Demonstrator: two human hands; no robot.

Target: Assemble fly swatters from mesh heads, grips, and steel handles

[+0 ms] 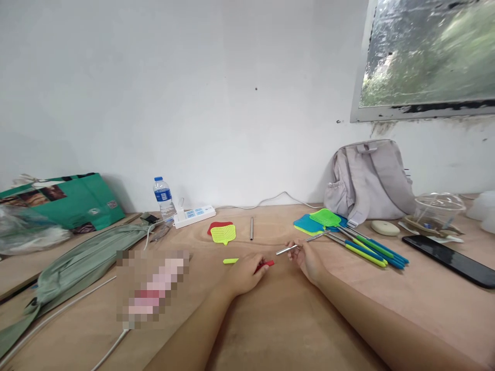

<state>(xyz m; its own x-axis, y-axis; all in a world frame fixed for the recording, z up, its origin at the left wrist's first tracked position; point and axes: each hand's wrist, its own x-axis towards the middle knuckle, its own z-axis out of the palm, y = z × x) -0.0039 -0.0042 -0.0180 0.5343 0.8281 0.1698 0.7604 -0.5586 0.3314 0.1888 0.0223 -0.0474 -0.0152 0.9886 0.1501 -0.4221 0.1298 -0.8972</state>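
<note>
My left hand (245, 273) is closed around a red handle (267, 265), whose end sticks out past the fingers toward the right. Between the fingers of my right hand (307, 260) is a silver metal rod (285, 251), with one end pointing at the red handle and apart from it. A yellow-green handle (231, 261) lies just left of my left hand, partly hidden by it. Farther back, a yellow-green fly swatter head (223, 235) overlaps a red swatter head (216, 225). Another metal rod (251, 229) lies to their right.
Several fly swatters with blue, green and yellow handles (373, 250) are piled at right. Behind them stands a grey backpack (371, 180); a black phone (448, 260) lies nearby. Leftward are a water bottle (164, 198), a power strip (194, 215) and a grey-green bag (88, 257).
</note>
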